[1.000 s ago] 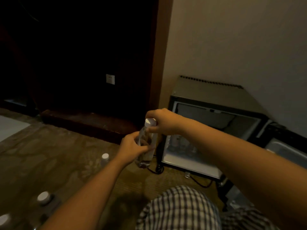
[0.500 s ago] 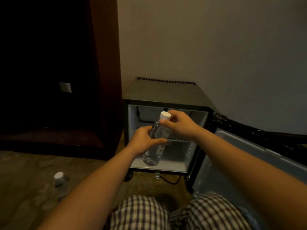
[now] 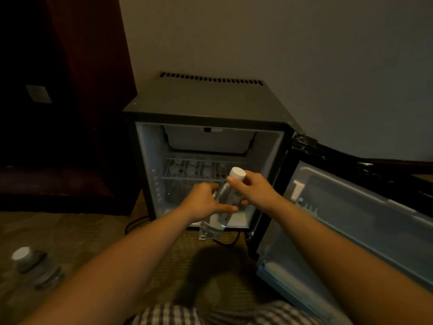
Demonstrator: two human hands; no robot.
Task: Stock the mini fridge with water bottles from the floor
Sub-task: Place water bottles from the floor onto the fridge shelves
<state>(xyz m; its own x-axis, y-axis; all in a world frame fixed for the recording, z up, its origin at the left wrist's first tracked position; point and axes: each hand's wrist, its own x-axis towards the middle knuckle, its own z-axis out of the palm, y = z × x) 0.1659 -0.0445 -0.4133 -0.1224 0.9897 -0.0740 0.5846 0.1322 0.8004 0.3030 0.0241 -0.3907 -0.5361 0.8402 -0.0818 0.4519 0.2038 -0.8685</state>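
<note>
Head view: two hands [image 3: 203,204] [image 3: 256,191] grip one bottle [image 3: 213,226]; one spare bottle [image 3: 35,266] on carpet [image 3: 93,231].

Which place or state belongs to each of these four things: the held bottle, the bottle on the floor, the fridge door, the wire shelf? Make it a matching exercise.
Things:
1. held water bottle
2. floor bottle
3. fridge door
4. wire shelf

Places or states:
A. swung open to the right
B. standing on the carpet, lower left
C. gripped by left hand and right hand before the mini fridge
D. inside, below the freezer box

Pairs: 1-C, 2-B, 3-A, 4-D
</note>
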